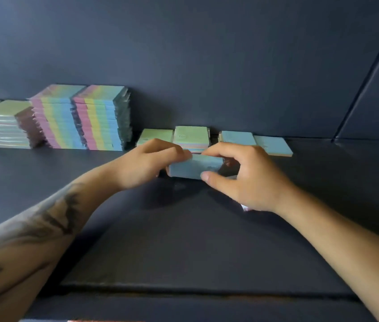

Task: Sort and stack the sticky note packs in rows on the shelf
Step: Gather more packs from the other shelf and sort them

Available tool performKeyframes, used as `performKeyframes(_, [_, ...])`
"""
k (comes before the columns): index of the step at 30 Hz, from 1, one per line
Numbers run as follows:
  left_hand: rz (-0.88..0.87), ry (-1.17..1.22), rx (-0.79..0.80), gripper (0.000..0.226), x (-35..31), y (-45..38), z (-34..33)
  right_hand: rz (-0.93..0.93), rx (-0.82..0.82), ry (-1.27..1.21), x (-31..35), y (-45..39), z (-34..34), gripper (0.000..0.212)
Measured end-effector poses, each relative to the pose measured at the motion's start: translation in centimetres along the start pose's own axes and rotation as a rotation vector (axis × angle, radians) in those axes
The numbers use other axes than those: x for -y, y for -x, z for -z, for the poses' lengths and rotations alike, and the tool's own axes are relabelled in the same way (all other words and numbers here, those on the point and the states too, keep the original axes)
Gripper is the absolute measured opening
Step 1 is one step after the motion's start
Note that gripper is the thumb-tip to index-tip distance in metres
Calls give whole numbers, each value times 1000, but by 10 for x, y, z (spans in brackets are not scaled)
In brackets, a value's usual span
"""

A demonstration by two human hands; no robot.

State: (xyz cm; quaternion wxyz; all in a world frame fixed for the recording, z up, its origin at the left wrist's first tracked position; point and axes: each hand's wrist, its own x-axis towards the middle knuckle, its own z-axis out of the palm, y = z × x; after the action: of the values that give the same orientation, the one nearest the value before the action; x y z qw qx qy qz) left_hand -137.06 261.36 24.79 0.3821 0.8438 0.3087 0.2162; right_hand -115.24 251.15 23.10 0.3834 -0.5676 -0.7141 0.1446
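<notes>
at the centre of the frame your left hand [151, 162] and right hand [242, 175] both pinch one blue sticky note pack [194, 167] just above the dark shelf [184, 240]. behind it low packs [192, 138] line the back wall, and tall striped stacks [79, 117] stand at middle left.

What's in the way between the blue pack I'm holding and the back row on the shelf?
Nothing visible. Both the left hand and right hand grip the blue pack just in front of the short stack at the back wall. Only bare shelf lies between them.
</notes>
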Motion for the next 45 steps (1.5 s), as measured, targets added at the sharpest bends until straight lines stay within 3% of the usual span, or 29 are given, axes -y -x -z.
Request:
performKeyframes(3, [8,96,-22,56,-5,3,-6,6,-134,3,-3,-5,-4,18])
performKeyframes(6, [-30,142,2,62,-5,4,-6,-21,-165,-188,-1,-6,0,14])
performKeyframes(10, [-13,213,-63,45,0,1,-6,-98,-200,-425,3,-1,3,13])
performKeyframes(13, [-14,335,-117,38,1,0,-12,-167,-191,-535,6,1,1,24])
performKeyframes(17, [-45,395,-141,35,-3,1,-18,-192,-164,-541,7,1,0,35])
performKeyframes(26, [-42,348,-181,47,-11,8,-19,-210,-195,-537,16,3,2,27])
performKeyframes(33, [-2,375,-167,42,-7,3,-15,-283,-218,-539,17,4,6,26])
performKeyframes(36, [21,413,-173,46,-6,1,-15,-241,-215,-400,14,5,1,34])
performKeyframes(40, [66,413,-181,35,-12,-3,-19,-23,-180,201,15,16,8,83])
performKeyframes(43, [76,409,-157,36,-24,-5,-22,101,-60,486,25,25,18,81])
performKeyframes(45, [92,398,-123,25,-32,-7,-27,64,-21,480,26,30,24,80])
